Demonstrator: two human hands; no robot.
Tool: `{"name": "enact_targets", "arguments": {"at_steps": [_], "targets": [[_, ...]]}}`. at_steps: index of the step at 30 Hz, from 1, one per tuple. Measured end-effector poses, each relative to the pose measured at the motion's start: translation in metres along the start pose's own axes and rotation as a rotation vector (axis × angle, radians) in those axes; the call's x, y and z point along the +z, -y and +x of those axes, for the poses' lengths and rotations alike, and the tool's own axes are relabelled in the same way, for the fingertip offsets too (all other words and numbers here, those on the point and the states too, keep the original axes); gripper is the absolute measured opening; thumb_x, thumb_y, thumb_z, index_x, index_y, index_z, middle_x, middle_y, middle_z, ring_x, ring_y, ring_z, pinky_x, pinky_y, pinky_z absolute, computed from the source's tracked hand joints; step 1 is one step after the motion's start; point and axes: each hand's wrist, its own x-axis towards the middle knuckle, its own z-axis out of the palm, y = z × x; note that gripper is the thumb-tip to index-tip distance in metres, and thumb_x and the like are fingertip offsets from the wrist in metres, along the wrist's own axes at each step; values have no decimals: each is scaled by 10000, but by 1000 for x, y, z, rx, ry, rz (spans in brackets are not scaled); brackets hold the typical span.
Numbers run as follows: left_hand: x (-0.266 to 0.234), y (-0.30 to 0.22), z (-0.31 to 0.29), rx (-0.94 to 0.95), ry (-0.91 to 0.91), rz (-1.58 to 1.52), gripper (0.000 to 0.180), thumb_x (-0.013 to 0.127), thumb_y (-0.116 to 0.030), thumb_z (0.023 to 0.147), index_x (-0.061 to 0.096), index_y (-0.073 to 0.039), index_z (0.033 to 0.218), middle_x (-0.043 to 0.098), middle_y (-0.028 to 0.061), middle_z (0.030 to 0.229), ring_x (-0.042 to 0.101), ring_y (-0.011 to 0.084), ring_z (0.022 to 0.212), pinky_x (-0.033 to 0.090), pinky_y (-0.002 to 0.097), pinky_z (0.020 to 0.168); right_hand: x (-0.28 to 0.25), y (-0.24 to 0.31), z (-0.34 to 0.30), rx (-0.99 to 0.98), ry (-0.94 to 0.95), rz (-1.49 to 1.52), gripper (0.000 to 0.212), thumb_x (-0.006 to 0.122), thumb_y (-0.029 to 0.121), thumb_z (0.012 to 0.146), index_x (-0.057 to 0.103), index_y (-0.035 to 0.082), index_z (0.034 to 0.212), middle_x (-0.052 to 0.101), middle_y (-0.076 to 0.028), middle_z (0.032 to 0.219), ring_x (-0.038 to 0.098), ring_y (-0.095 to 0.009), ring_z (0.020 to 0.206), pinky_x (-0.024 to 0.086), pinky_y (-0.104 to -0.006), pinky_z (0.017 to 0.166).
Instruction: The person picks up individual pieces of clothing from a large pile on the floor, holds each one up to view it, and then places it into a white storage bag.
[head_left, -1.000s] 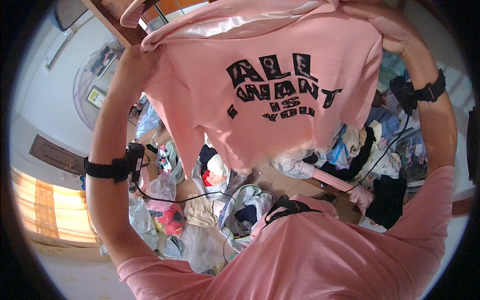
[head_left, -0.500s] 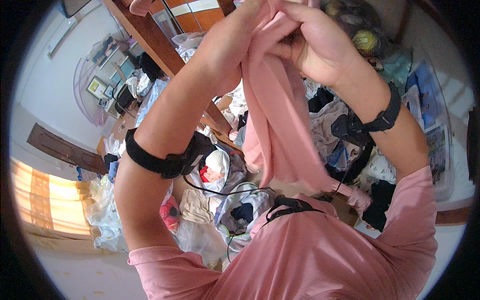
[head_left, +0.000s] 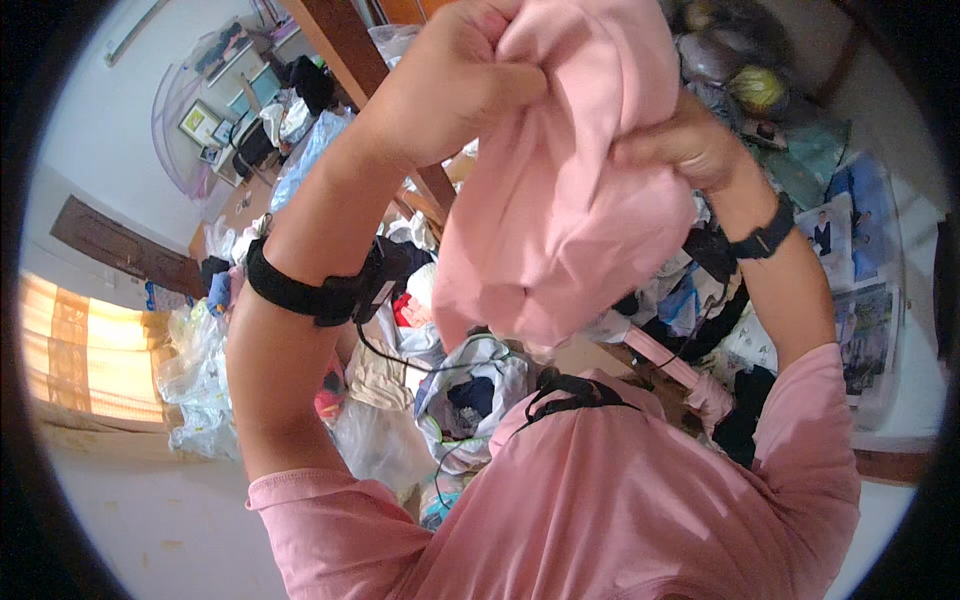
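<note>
A soft pink garment (head_left: 570, 220) hangs in loose folds in front of my chest, held up by both hands; its kind cannot be made out. My left hand (head_left: 470, 90) is closed on its upper left edge, thumb pressed over the cloth. On the other side my right hand (head_left: 685, 145) pinches the garment's right edge, slightly smeared by motion, with part of its fingers behind the cloth. Below the garment stands an open bag (head_left: 470, 395) with dark cloth inside.
Piled clothes (head_left: 680, 300) lie behind and to the right of the garment. Clear plastic bags (head_left: 205, 370) stand at the left. A wooden post (head_left: 335, 45) slants down past my left forearm. Stuffed dark bags (head_left: 740, 50) are at the far right, and picture sheets (head_left: 865, 260) lean by the wall.
The garment, before a long narrow hanging strip, is now spread wider and bunched higher. My hands have moved apart and come down nearer, the right one going farther right.
</note>
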Motion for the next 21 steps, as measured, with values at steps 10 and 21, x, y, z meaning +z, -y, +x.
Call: {"name": "enact_targets", "arguments": {"at_steps": [10,21], "targets": [[106,124,-125,-417,305,-578,638,719,-482,737,566,-1,1126,617,35,1026,567,144,908,485,319,805,19,-19,-70,-75,-333,328,491,706,156,790,515,-5,1213,585,-102,1158,575,-186,1024,463,-321,898],[206,103,-177,184,582,-274,506,656,-421,765,579,23,994,559,243,1016,511,424,975,402,466,870,17,-81,-184,464,-191,323,562,717,211,793,477,4,1258,562,-88,1204,525,-173,1095,426,-342,943]]}}
